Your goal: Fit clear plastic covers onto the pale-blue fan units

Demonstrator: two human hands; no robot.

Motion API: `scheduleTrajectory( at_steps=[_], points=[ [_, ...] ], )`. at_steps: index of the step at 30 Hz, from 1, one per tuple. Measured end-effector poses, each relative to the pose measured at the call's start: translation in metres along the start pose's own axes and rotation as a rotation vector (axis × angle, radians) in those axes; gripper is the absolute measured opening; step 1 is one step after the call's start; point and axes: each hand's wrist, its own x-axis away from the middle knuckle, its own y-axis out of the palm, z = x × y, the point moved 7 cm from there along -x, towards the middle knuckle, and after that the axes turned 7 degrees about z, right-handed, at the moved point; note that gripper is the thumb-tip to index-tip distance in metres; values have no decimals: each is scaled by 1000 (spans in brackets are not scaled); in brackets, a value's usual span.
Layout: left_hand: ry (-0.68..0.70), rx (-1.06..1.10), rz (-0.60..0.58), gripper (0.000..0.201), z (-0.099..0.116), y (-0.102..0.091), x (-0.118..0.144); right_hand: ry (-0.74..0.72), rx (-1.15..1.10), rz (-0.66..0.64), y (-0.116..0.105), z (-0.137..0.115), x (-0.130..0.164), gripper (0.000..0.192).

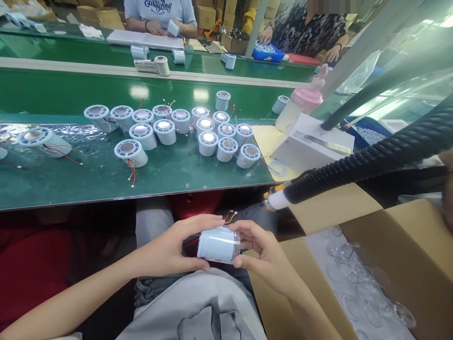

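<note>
A pale blue cylindrical part (218, 244) with red and yellow wires lies sideways over my lap, below the table edge. My left hand (177, 248) grips its left end. My right hand (258, 250) holds its right end, where a clear cap sits. Several like parts (198, 130) with shiny round centres and wires stand grouped on the green table (71, 184) ahead. A black ribbed hose with a white and yellow nozzle (278, 198) hangs just right of my hands.
A cardboard box (406, 236) of clear round caps is open at my right. A white box (311, 141) and a pink-capped bottle (300, 106) stand at the table's right. Two people work across a far green bench with more parts.
</note>
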Motion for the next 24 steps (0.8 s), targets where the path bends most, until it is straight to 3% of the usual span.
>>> scheduleTrajectory(
  at_steps=[11, 24],
  points=[
    [28, -20, -12, 72, 0, 2, 0, 196, -272, 25, 7, 13, -4, 46],
    [119, 63, -44, 76, 0, 4, 2, 388, -403, -1, 22, 35, -5, 49]
  ],
)
